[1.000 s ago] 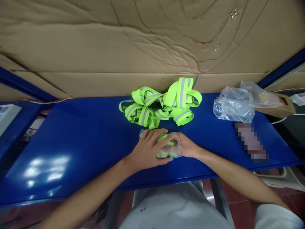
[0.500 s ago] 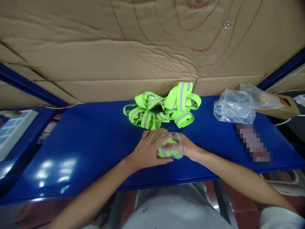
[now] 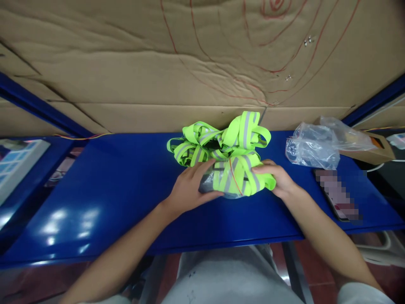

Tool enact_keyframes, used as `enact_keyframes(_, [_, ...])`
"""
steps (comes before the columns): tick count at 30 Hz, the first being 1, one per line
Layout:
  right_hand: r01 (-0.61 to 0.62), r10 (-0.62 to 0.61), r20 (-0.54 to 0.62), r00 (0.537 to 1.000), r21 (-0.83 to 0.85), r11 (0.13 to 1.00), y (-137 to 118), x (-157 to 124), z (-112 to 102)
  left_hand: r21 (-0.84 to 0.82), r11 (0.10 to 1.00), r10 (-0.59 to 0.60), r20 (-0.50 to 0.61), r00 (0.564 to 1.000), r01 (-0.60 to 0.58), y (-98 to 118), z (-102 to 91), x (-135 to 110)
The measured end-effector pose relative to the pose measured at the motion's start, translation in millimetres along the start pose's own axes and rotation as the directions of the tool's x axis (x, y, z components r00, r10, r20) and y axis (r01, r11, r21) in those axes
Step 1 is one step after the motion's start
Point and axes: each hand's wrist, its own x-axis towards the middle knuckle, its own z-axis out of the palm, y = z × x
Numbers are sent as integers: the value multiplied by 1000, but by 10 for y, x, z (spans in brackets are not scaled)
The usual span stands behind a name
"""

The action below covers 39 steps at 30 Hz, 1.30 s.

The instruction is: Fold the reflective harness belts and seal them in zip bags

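A bundle of neon-yellow reflective strap with grey stripes sits partly inside a clear zip bag that has a red seal line. My left hand is closed around the bag's left end, where something dark shows through the plastic. At the other end, my right hand grips the strap that sticks out past the bag's mouth, thumb on top. Just behind them lies a pile of similar reflective straps on the blue table, touching or nearly touching the bundle.
Clear plastic bags lie at the right, by a cardboard box. A phone, its screen blurred out, rests nearer the front edge. Behind the table stands a cardboard sheet with red curved lines. A white-and-blue tray is at far left.
Much of the strap bundle now shows outside the bag's mouth, whereas before it was within the plastic. My right hand has moved right, out of the bag, and holds the strap.
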Motion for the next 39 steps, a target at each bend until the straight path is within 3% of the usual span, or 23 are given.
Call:
enact_keyframes(5, [223,-214,-112,970,71,972,-124,-83,-235,15,995,-96,-129,987,99,-98,-84,23])
enact_keyframes(9, [391,-373,-171,912,87,916,-198,-95,-256,35,998,-54,-82,995,57,-86,12,25])
enact_keyframes(14, [324,-322,-94,942,5,946,-383,73,52,60,994,85,65,994,-89,74,156,-10])
enact_keyframes(18, [330,-362,-81,929,-265,906,-632,423,361,71,987,138,101,985,-146,141,150,-41])
enact_keyframes(21, [324,-423,-25,906,-602,730,-847,739,539,99,981,158,96,983,-167,140,105,-43])
enact_keyframes(23, [307,-475,47,879,-818,487,-970,877,637,110,979,165,84,983,-174,138,80,-37])
enact_keyframes(25, [291,-581,100,808,-924,246,-1041,888,726,111,977,173,64,983,-179,146,63,-33])
enact_keyframes(26, [305,-640,132,757,-938,166,-1046,839,766,112,977,176,51,983,-181,155,56,-32])
enact_keyframes(28, [405,-701,228,675,-909,95,-982,650,829,113,978,175,19,984,-176,180,44,-35])
enact_keyframes(31, [625,-617,442,651,-773,105,-705,264,846,121,980,167,-66,984,-158,227,22,-52])
enact_keyframes(34, [673,-465,546,697,-722,160,-333,-47,757,130,982,158,-187,969,-135,272,1,-77])
enact_keyframes(37, [631,-404,508,760,-727,273,-148,-235,554,133,972,224,-244,944,-196,314,-16,-92])
enact_keyframes(39, [560,-452,408,793,-781,276,-247,-332,315,125,959,278,-245,929,-254,336,-24,-91])
